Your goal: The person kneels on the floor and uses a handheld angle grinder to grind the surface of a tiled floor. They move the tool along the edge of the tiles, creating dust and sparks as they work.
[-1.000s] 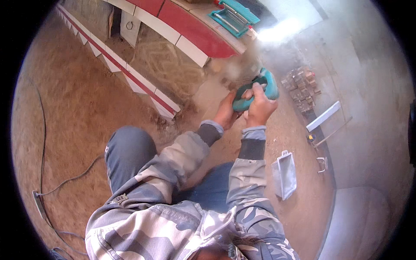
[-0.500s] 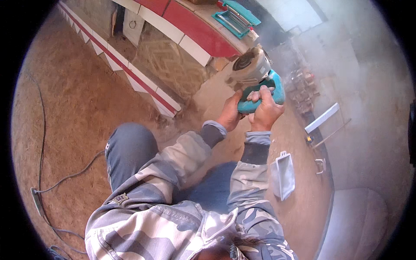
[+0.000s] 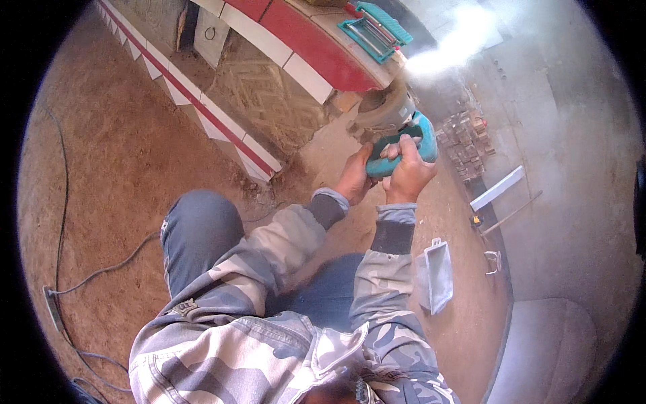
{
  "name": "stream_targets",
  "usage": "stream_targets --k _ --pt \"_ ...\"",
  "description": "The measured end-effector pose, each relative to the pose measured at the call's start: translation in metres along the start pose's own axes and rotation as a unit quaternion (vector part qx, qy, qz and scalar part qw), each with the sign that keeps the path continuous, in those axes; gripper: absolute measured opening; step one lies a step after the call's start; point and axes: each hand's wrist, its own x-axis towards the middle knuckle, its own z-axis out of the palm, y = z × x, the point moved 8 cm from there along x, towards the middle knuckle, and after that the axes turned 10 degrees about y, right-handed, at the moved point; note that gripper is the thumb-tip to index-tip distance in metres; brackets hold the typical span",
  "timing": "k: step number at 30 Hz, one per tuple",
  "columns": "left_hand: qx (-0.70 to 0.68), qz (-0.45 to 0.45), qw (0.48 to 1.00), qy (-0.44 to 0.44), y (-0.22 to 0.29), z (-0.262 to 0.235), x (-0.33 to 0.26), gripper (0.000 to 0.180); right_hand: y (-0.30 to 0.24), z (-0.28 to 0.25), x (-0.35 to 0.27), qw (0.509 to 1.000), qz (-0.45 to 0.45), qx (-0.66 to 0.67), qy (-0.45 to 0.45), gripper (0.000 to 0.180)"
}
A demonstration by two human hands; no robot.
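The teal angle grinder [image 3: 397, 138] runs lengthwise away from the person, disc end toward the red-and-white tiled ledge [image 3: 296, 47]. The right hand [image 3: 407, 172] wraps its body; the left hand [image 3: 353, 178] grips beneath. A clear plastic tray [image 3: 434, 276] lies on the dirt floor [image 3: 108, 168].

clear plastic package [image 3: 434, 275], shallow and rectangular with a small tab at its top edge, lying on the dirt floor [image 3: 121, 161] just right of the person's right sleeve, no labels, signs or screens to be made out anywhere else
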Motion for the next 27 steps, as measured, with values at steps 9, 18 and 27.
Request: stream_targets --k 9,18,27 --pt "0.027 -0.006 0.998 -0.055 0.001 -0.004 0.010 0.041 0.010 0.005 0.009 1.000 0.005 -0.002 -0.002 0.010" --pt "0.045 -0.017 0.999 -0.015 -0.014 -0.001 0.004 0.036 0.011 -0.014 0.010 0.999 0.023 0.012 0.024 0.008" --pt "0.026 0.006 1.000 0.001 0.006 0.010 -0.015 0.036 -0.007 0.001 -0.002 0.999 0.012 0.038 -0.008 0.012"
